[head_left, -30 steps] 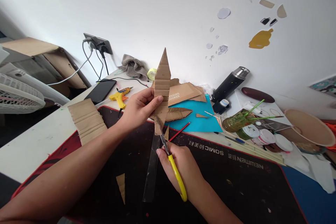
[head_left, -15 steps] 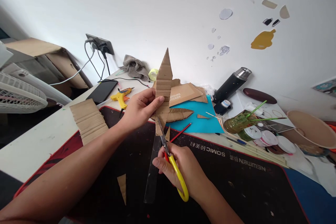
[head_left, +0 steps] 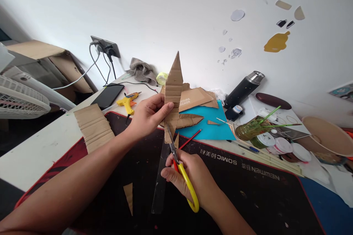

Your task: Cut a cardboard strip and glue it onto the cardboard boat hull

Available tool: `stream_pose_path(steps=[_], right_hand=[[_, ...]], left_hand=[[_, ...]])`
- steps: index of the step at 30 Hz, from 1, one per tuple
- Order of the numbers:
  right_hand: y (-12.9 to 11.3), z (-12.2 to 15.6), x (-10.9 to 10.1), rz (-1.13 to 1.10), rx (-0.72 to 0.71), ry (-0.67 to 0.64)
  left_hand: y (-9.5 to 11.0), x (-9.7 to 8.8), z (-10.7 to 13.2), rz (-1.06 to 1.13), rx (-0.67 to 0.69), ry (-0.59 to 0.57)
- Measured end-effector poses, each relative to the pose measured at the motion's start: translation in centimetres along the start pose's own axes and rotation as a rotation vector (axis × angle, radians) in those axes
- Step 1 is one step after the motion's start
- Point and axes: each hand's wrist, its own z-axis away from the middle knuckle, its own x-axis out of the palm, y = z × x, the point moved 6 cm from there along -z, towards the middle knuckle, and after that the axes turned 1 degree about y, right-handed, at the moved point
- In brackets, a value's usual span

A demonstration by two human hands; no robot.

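Upright in my left hand is a pointed strip of corrugated cardboard, pinched between thumb and fingers. My right hand grips scissors with yellow and red handles, its fingers around them. The blades lie against the lower end of the strip. Behind it, a leaf-shaped cardboard piece rests at the edge of a blue sheet. A red pencil lies to the right of the blades. Below, a thin cardboard triangle and a ruler lie on the black mat.
At left are a cardboard rectangle, a yellow glue gun, a phone and a fan. A black flask, a jar with green sticks and several paint pots stand at right. A wall rises behind.
The cardboard strip has tilted and shifted slightly to the right in my left hand. The scissors moved very little and are still at its lower end.
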Motion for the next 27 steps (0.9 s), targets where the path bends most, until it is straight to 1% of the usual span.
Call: stream_pose_path(steps=[5,9,18,27], right_hand=[[0.12,0.11,-0.24,0.029,0.056,0.028],[-0.18,0.23,-0.54,0.075,0.069,0.036],[-0.75,0.25,-0.68,0.188,0.023,0.109],[0.10,0.19,-0.21,0.331,-0.017,0.167]], left_hand=[[0.03,0.03,-0.04,-0.029,0.004,0.002],[-0.08,-0.04,-0.05,-0.031,0.009,-0.004],[0.14,0.05,-0.02,-0.047,0.022,-0.005],[-0.05,0.17,0.07,-0.016,0.008,-0.020]])
